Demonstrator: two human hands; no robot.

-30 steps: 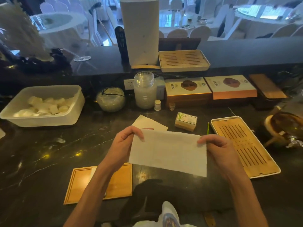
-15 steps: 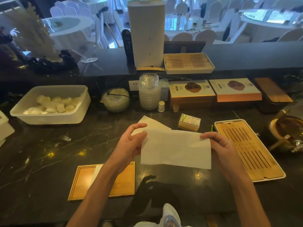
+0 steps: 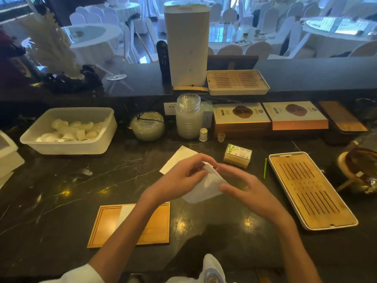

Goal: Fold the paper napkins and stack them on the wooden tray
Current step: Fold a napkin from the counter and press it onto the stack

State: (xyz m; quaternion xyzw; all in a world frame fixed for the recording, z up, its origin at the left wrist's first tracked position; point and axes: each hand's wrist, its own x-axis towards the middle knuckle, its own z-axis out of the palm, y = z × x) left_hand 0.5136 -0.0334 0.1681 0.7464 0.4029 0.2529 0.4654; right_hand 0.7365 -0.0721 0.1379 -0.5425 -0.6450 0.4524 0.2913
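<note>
Above the dark counter [image 3: 61, 201], between the two trays, you hold one napkin [image 3: 206, 187] in the air. Your left hand [image 3: 179, 180] pinches its top edge with the fingertips; your right hand [image 3: 244, 188] is blurred, the fingers look loosely spread against the paper, and I cannot tell if it grips. The napkin is thin, light and soft, so it will bend and sag if you hold only one point. I think it is better to take it at two corners and press the crease with flat fingers, gently, because it can tear. One folded napkin [image 3: 125, 213] lies already on the wooden tray [image 3: 157, 227], near your left forearm. Another sheet [image 3: 177, 158] lies on the counter behind your hands.
</note>
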